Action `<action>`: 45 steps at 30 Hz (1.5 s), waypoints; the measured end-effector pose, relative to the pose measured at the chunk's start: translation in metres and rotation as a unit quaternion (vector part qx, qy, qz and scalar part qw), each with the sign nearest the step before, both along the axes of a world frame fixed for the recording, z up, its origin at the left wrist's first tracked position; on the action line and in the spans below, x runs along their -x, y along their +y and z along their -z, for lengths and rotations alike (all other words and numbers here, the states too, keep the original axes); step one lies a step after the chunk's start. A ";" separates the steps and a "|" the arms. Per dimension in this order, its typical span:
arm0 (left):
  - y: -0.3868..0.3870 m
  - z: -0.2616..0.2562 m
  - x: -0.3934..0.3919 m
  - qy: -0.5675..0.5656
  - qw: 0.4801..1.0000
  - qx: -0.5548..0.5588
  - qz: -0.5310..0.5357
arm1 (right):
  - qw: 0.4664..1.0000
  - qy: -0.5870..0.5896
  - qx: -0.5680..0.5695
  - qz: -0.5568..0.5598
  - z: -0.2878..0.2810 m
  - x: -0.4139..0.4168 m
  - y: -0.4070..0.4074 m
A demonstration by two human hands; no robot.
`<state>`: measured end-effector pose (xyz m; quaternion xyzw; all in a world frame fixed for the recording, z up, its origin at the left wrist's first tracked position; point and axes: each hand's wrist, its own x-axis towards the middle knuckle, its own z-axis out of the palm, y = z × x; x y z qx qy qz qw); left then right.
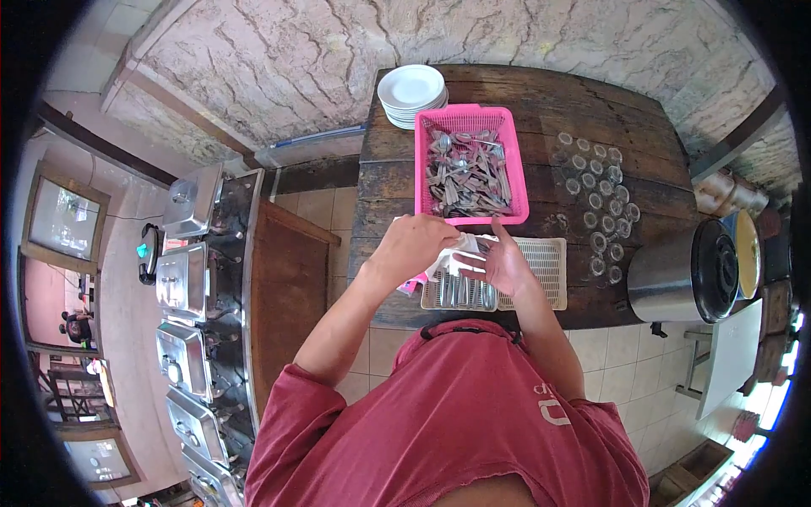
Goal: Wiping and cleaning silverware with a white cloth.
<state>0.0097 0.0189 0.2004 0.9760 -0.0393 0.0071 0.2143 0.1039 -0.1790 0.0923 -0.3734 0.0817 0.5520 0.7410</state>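
My left hand (413, 246) has its fingers closed on a white cloth or paper napkin (451, 258). My right hand (507, 269) is opposite it, palm turned inward and fingers apart, with the fingertips at the napkin's edge. Whether they touch it is hard to tell. Beneath both hands is a cream slatted plastic tray (546, 279) with compartments. Metal cutlery (467, 293) lies lengthwise in its left part, partly hidden by the napkin and hands. Just beyond stands a pink plastic basket (518, 171) heaped with loose forks and spoons (466, 171).
White plates (412, 89) are stacked behind the basket on the wooden table (538, 95). Several glasses (595, 203) stand to the right, near a large metal container with a black lid (678, 272). Steel chafing dishes (184, 282) line a counter at left. A pink packet (410, 285) lies by the tray.
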 end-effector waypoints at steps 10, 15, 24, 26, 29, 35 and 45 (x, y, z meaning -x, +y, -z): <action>0.002 0.004 0.017 0.060 0.996 0.057 0.027 | 0.998 -0.043 -0.033 0.019 0.079 -0.027 -0.005; 0.004 0.007 0.022 0.110 0.990 0.070 0.045 | 0.997 -0.078 -0.003 -0.023 0.058 -0.041 -0.010; 0.007 0.034 0.017 0.166 0.981 0.092 0.030 | 0.979 -0.114 -0.067 -0.156 0.030 -0.064 -0.001; 0.013 0.049 0.014 0.189 0.975 0.116 0.000 | 0.958 -0.261 0.053 -0.109 0.009 -0.060 0.012; 0.026 0.076 0.003 0.224 0.955 0.187 -0.047 | 0.870 -0.478 0.056 -0.109 -0.004 -0.057 0.017; 0.052 0.109 -0.004 0.202 0.914 0.327 -0.128 | 0.576 -0.808 0.108 -0.063 -0.048 -0.014 0.012; 0.066 0.079 -0.013 0.256 0.866 0.393 -0.172 | 0.318 -0.938 0.123 -0.065 -0.011 0.023 0.005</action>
